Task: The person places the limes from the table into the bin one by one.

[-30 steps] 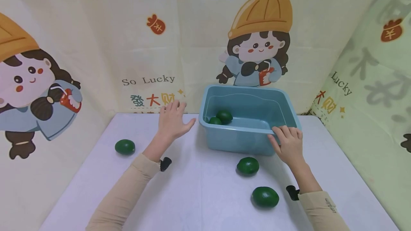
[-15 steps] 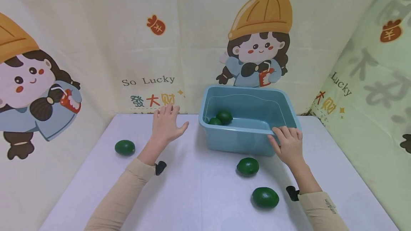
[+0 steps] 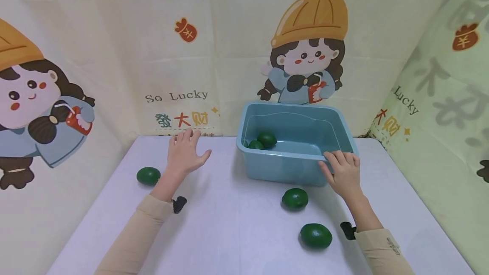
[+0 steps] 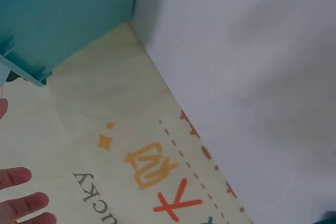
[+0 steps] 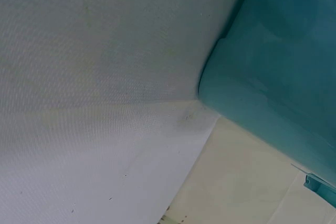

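My left hand (image 3: 185, 154) hovers over the left part of the table, fingers spread and holding nothing. Closest to it is a green lime (image 3: 148, 176) lying just left of my wrist. At the right, my right hand (image 3: 345, 173) grips the front right rim of a light blue plastic bin (image 3: 286, 168), fingertips over the edge and thumb against the outer wall. Inside the bin's left end sit green limes (image 3: 266, 139), partly hidden by the front rim. In the left wrist view the bin (image 4: 68, 9) shows at upper left, beyond my fingertips (image 4: 26, 203).
Two more limes rest in front of the bin, a nearer lime (image 3: 316, 236) and a lime (image 3: 295, 199) closer to its wall. The white table (image 3: 229, 224) meets a printed cloth backdrop (image 3: 237, 54) behind and at both sides.
My left hand has moved left and slightly toward me, away from the bin and nearer the left lime. My right hand, the bin and the limes stay in place.
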Action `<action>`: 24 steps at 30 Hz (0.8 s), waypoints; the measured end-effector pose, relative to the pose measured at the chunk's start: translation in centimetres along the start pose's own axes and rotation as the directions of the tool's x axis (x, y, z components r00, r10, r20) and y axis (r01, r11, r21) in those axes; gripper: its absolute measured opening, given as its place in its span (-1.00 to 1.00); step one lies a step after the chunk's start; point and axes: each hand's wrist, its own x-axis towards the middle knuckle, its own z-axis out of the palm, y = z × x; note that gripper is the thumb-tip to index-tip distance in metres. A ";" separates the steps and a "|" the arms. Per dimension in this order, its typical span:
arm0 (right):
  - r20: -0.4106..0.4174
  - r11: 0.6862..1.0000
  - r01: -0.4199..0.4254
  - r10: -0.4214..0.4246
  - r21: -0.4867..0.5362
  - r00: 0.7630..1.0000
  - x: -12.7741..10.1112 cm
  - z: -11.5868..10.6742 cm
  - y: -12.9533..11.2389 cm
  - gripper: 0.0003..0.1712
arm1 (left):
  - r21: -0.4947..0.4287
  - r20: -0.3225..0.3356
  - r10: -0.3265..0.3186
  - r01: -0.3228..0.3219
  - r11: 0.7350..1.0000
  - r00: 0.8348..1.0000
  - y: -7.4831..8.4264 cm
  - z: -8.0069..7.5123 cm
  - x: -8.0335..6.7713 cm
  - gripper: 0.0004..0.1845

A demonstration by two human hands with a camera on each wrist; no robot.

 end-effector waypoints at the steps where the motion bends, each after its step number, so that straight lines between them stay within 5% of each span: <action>1: -0.001 1.000 0.001 -0.001 -0.001 1.000 0.0 0.0 0.0 -0.44 | 0.002 0.005 -0.001 0.001 1.000 1.000 -0.3 0.0 -0.1 -0.35; 24: -0.004 1.000 0.001 -0.001 0.004 1.000 -0.3 0.0 0.0 -0.44 | 0.004 0.027 -0.050 0.050 0.999 0.998 -4.9 0.9 -2.8 -0.34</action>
